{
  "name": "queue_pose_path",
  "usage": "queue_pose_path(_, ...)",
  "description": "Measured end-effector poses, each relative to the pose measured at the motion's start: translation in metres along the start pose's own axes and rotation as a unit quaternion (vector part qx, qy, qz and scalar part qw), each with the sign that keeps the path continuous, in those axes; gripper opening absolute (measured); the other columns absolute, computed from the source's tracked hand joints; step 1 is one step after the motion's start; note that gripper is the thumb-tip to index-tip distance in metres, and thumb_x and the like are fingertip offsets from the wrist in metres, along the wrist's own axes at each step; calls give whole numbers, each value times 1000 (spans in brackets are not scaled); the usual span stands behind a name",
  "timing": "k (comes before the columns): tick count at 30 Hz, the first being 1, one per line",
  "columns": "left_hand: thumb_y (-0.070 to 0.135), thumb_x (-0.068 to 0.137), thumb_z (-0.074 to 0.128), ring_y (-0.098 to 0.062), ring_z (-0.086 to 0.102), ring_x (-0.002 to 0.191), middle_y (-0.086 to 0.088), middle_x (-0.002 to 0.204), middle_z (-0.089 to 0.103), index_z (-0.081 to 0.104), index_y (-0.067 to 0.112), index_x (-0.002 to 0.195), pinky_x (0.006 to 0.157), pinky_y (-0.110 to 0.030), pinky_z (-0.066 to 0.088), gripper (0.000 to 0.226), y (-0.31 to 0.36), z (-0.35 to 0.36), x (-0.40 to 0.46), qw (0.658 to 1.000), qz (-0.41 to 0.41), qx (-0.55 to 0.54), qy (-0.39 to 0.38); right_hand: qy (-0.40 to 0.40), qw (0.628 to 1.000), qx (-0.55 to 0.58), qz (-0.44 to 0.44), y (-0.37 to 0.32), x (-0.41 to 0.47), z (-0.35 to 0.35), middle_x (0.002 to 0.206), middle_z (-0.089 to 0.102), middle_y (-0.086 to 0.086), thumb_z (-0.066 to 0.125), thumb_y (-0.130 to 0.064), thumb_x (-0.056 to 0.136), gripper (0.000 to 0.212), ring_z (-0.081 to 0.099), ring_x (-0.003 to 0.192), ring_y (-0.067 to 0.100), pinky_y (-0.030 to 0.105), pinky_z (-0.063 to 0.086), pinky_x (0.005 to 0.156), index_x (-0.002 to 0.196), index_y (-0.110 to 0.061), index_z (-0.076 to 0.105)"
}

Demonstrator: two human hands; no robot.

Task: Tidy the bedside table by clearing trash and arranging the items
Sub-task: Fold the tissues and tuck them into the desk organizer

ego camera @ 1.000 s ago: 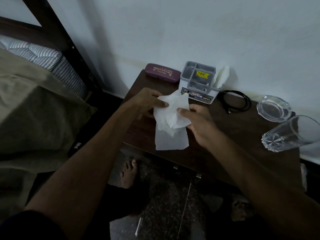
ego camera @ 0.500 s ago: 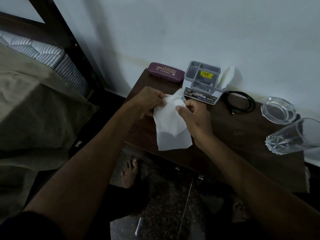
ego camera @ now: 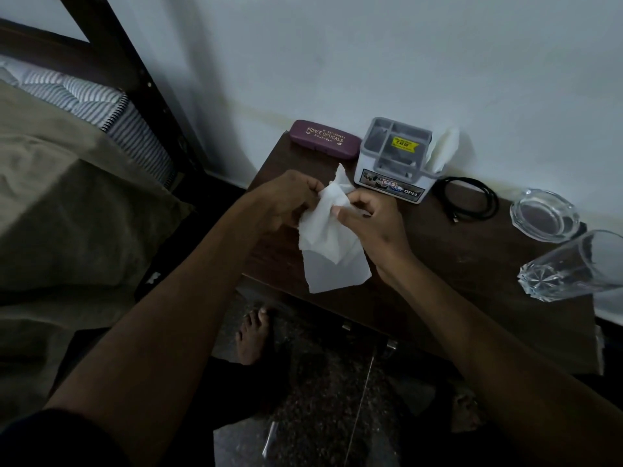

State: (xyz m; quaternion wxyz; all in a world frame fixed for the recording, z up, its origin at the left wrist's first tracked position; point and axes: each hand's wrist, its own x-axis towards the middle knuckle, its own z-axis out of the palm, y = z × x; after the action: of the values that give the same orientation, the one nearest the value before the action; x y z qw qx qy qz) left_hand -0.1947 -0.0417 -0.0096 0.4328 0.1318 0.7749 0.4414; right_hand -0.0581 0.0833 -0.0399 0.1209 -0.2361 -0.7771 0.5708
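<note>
Together left hand [ego camera: 286, 200] and right hand [ego camera: 369, 224] pinching white tissue [ego camera: 328, 247], above bedside table [ego camera: 455, 264]

Bare desk [ego camera: 472, 264] lies open at right-centre; organizer [ego camera: 394, 160], cable [ego camera: 472, 200], ashtray [ego camera: 544, 214] and tumbler [ego camera: 573, 267] line its back and right edge.

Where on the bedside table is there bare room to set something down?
Bare wood lies between the right hand, cable and tumbler. The back edge is crowded: glasses case, organizer, ashtray.
</note>
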Motion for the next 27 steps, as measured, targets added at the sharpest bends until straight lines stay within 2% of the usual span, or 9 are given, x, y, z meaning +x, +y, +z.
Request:
queue_pose_path(2,-5,96,49,-35,67,103,-19,115,73,74,9,102,94,-49,58,30,0,1,1,1000,-4,14,9,4,1000,-4,-6,-1,0,-1,86,73,2,76,-30,87,13,69,84,25,39,52,71,84,-17,74)
queue_pose_path(4,-1,99,47,-32,65,101,-14,109,71,73,11,99,90,-45,57,29,1,2,1,999,-22,11,24,17,1000,2,-7,-3,0,-4,86,73,2,76,-30,86,14,69,83,25,41,53,70,85,-17,74)
queue_pose_path(8,9,101,51,-35,68,106,-17,118,69,69,4,117,82,-43,60,25,0,2,-1,995,-61,-73,37,53,998,20,16,-3,2,-17,96,76,-3,78,-22,87,5,72,94,22,48,60,82,89,-20,74)
queue_pose_path(11,11,100,57,-30,70,94,-14,113,71,68,2,124,79,-41,61,28,-1,0,-1,995,-52,-77,22,58,994,64,66,-4,2,-32,111,76,-2,79,-17,88,23,72,103,21,48,64,87,109,-21,74)
queue_pose_path(15,10,95,68,-31,72,104,-14,119,73,67,4,124,79,-40,62,30,-3,0,1,997,-54,-55,8,19,973,202,113,-10,0,-63,122,73,7,75,-1,90,40,73,107,26,33,63,75,128,-11,66)
queue_pose_path(18,12,93,73,-30,70,108,-12,121,72,65,6,127,75,-38,61,35,-1,2,1,997,-60,-43,0,9,955,260,144,-9,-1,-86,128,71,11,74,-1,91,52,73,112,27,33,63,79,140,-7,59)
queue_pose_path(21,17,93,75,-28,70,104,-10,119,72,67,8,125,70,-36,59,34,-1,3,1,998,-53,-28,1,-3,940,295,173,-6,-5,-98,136,69,10,71,-3,93,54,71,120,27,34,63,82,145,-7,56)
queue_pose_path(24,34,98,70,-24,68,96,-5,113,70,74,7,116,70,-34,57,32,0,6,1,999,-46,9,19,-42,932,324,157,-12,-9,-105,141,67,10,65,-6,95,53,65,130,28,36,58,100,148,-7,55)
queue_pose_path(27,64,101,47,-25,66,96,-2,106,65,78,6,107,70,-33,56,66,3,8,-2,998,-46,38,27,-67,921,363,125,-25,-12,-111,146,64,13,59,-7,96,53,63,134,28,37,56,105,149,-5,52)
